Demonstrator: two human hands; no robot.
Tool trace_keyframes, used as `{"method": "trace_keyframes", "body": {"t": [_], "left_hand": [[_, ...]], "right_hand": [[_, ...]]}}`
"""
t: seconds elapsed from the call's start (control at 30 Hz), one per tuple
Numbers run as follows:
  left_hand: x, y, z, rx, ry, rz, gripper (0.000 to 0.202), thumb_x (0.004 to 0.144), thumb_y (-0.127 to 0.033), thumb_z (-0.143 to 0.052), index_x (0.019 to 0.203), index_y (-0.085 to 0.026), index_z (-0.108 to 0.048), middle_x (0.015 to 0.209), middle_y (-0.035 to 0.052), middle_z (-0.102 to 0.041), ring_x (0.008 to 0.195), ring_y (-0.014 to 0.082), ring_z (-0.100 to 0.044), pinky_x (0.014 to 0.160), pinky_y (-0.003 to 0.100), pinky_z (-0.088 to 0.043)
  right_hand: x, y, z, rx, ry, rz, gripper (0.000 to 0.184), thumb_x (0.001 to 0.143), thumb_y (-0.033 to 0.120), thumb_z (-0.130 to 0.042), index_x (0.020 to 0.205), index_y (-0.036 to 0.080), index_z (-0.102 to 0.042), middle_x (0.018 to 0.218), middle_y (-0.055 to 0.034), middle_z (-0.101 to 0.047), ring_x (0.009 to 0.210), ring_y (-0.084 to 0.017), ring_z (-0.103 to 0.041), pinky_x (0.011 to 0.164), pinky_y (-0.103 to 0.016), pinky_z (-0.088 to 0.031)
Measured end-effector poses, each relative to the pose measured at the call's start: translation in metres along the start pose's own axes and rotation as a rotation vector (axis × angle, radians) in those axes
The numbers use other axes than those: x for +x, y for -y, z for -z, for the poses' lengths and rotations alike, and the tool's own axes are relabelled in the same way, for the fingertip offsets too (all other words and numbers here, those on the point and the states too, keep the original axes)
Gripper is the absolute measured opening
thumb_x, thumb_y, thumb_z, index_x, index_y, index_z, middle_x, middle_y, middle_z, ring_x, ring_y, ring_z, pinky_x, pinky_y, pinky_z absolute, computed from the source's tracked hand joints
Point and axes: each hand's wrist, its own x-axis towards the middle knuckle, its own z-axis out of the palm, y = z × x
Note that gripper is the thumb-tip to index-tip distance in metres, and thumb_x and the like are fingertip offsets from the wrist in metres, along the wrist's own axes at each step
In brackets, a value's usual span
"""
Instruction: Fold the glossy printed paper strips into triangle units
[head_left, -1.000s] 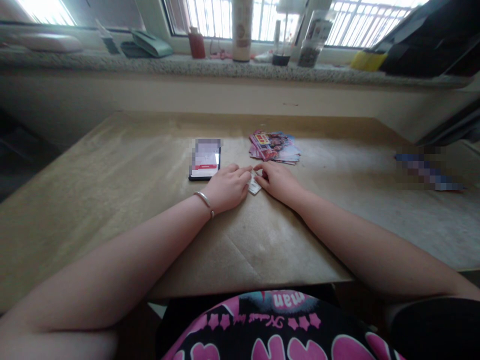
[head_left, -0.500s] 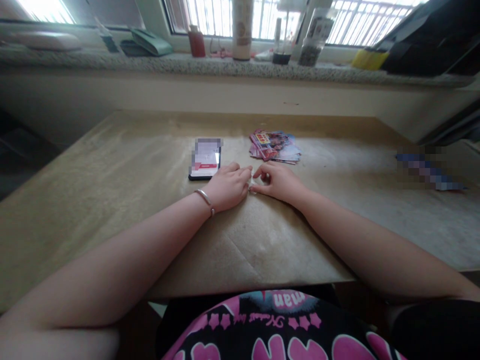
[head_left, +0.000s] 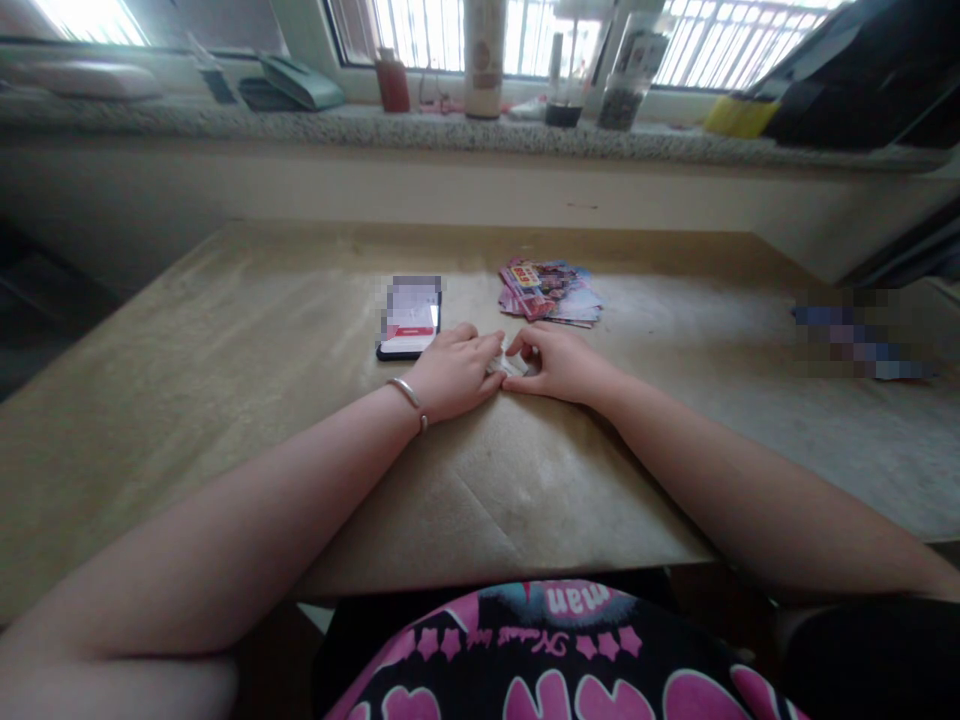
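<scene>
Head view, one lot. Landmark: a small pale paper slip [head_left: 507,364], its print too small to read, lying on a worktop [head_left: 225,420] covered with a brown paper sheet, its long axis running roughly level across the view. Left hand [head_left: 454,375], with a silver bangle [head_left: 409,397] at the wrist: just left of the slip, its fingers [head_left: 480,345] drawn narrow, tips at the slip's left end. Right hand [head_left: 559,365]: just right of the slip, its fingers [head_left: 523,347] curled narrow over the right end. Both hands stand about equally near; whether either grips the slip, cannot tell. Beyond the slip: a fanned stack of glossy printed cards [head_left: 547,292], pink and red. Up and left of it: a black smartphone [head_left: 410,320], screen pixelated. Well right of it: a blue item [head_left: 862,335], pixelated. Far beyond it: a speckled stone windowsill [head_left: 375,125] bearing a red bottle [head_left: 393,82], a cream flask [head_left: 484,60] and a glass jar [head_left: 630,75]. Nearer the wearer: a black and pink printed shirt [head_left: 555,650].
</scene>
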Motion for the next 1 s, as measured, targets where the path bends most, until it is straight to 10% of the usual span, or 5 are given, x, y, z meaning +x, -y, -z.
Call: {"method": "trace_keyframes", "body": {"t": [0.53, 1.0], "left_hand": [[-0.008, 0.000, 0.001, 0.003, -0.105, -0.051, 0.031, 0.093, -0.037, -0.051, 0.104, -0.012, -0.064, 0.110, 0.0130, -0.062, 0.103, 0.0261, -0.056, 0.092, 0.039, -0.047], [-0.012, 0.011, -0.001, -0.090, -0.108, -0.052, 0.022, 0.094, -0.025, -0.050, 0.105, -0.015, -0.065, 0.102, 0.0090, -0.071, 0.098, 0.0222, -0.065, 0.086, 0.035, -0.053]], "right_hand": [[-0.005, -0.012, 0.000, 0.080, -0.058, -0.009, 0.020, 0.084, 0.026, -0.061, 0.097, 0.018, -0.074, 0.085, -0.0045, -0.064, 0.071, -0.014, -0.056, 0.067, -0.027, -0.044], [-0.005, -0.012, -0.003, -0.085, -0.089, 0.141, 0.027, 0.088, 0.031, -0.057, 0.107, 0.021, -0.073, 0.114, -0.0088, -0.068, 0.107, -0.024, -0.059, 0.096, -0.040, -0.044]]}}
